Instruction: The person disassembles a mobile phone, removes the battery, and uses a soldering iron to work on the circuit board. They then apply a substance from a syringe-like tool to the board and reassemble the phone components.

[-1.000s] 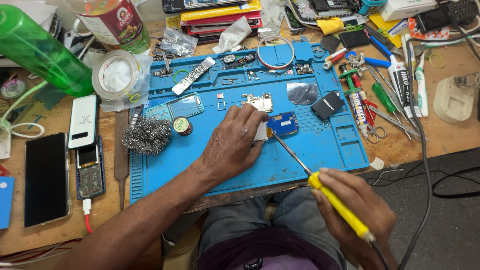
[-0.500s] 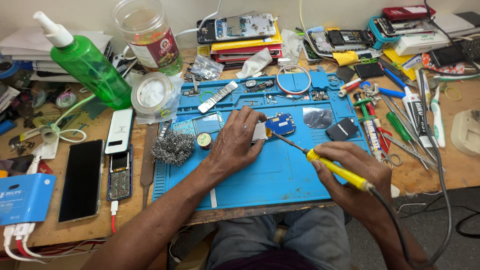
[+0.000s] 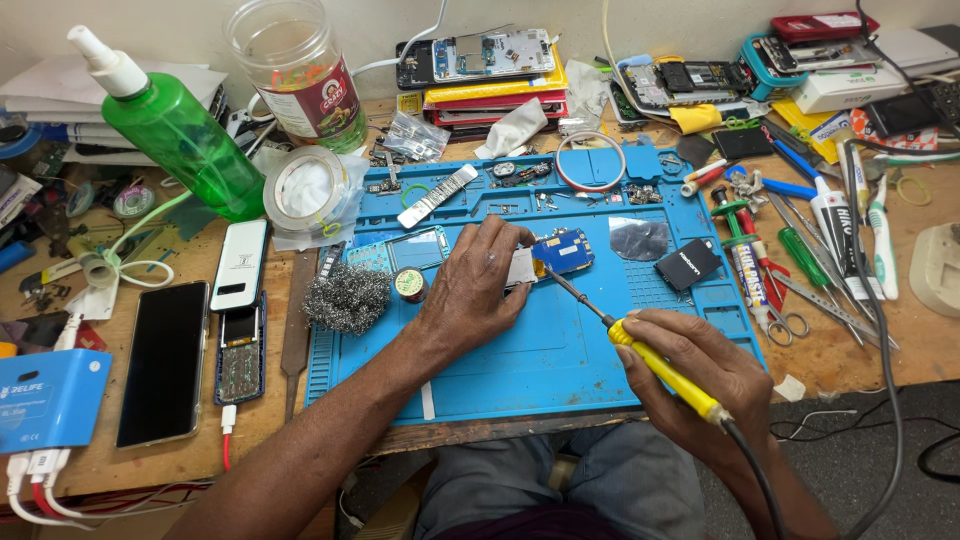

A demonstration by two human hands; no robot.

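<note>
A small blue circuit board lies on the blue work mat. My left hand rests on the mat beside it, fingers pressing down a pale flat piece at the board's left edge. In my right hand is a yellow-handled soldering iron; its thin metal tip reaches up-left to the board's lower left corner. A black cord trails from the handle toward the lower right.
A steel wool ball and a small round tin sit left of my hand. A green spray bottle, tape roll, clear jar, phones, stacked phone parts and screwdrivers crowd the wooden bench.
The view has tilted up, showing more of the back of the bench. The soldering iron's tip has come up to the board's corner. My left hand stays on the board.
</note>
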